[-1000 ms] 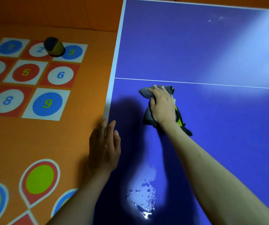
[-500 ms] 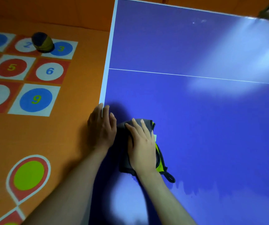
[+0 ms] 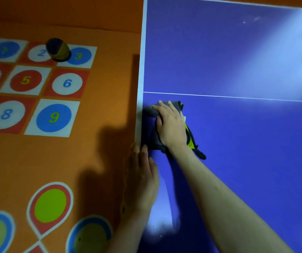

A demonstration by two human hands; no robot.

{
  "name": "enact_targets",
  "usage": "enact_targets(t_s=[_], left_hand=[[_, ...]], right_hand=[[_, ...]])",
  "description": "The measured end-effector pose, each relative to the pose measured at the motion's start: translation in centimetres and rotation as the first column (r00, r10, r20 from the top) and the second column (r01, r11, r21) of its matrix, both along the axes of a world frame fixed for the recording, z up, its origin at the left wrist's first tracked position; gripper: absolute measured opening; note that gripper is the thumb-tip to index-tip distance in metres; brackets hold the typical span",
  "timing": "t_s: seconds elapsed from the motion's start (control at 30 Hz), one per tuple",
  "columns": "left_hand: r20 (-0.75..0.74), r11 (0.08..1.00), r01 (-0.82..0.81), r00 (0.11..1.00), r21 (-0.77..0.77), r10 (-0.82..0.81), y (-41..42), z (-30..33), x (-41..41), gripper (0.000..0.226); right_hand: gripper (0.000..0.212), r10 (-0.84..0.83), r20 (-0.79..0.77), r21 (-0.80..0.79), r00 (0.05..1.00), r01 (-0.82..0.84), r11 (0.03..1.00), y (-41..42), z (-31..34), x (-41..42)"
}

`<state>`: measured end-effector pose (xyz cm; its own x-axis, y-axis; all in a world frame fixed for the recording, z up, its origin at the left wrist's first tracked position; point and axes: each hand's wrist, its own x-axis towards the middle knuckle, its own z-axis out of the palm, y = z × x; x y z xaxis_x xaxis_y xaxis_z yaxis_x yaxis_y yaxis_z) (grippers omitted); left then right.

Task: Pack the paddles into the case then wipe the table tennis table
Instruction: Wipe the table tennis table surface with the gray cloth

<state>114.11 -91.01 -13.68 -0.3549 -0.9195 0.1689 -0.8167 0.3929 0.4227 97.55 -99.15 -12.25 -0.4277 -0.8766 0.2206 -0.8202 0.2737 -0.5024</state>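
Compared with half a second back: right hand (image 3: 172,125) and grey cloth (image 3: 151,111) shifted away from the body along the left border of the blue counter (image 3: 237,52), now just short of the thin white centre line (image 3: 237,97) instead of beside the left hand. Gap opened between the two hands, though cloth's near end lies almost touching the left fingertips (image 3: 143,147). Left hand (image 3: 140,179) in much the same spot on the white edge stripe (image 3: 141,70).

Right hand laid flat on top of the cloth, fingers spread and straight, pointing up and left, pressing it onto the counter; forearm reaching in from lower right. Cloth bunched under the palm, with a yellow-green trim and a dark loop (image 3: 200,155) sticking out on the wrist side. Left hand palm down, fingers together and extended, resting across the counter's edge, partly in shadow.

Pale glare patch on the counter surface near the left wrist. Orange floor mat (image 3: 100,106) to the left with numbered squares; small dark and yellow ball (image 3: 58,50) sitting between squares 2 and 3. Paddles and case out of view.
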Motion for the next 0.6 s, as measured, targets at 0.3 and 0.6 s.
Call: enact_targets(t_s=[0.3, 0.6], left_hand=[[0.059, 1.000, -0.014, 0.998, -0.024, 0.016, -0.2, 1.1, 0.0, 0.043], [-0.177, 0.994, 0.074, 0.983, 0.081, -0.059, -0.2, 1.5, 0.9, 0.021]], right_hand=[[0.042, 0.047, 0.044, 0.031, 0.998, -0.048, 0.998, -8.3, -0.1, -1.6], [0.046, 0.096, 0.088, 0.035, 0.991, -0.100, 0.994, 2.1, 0.3, 4.3]])
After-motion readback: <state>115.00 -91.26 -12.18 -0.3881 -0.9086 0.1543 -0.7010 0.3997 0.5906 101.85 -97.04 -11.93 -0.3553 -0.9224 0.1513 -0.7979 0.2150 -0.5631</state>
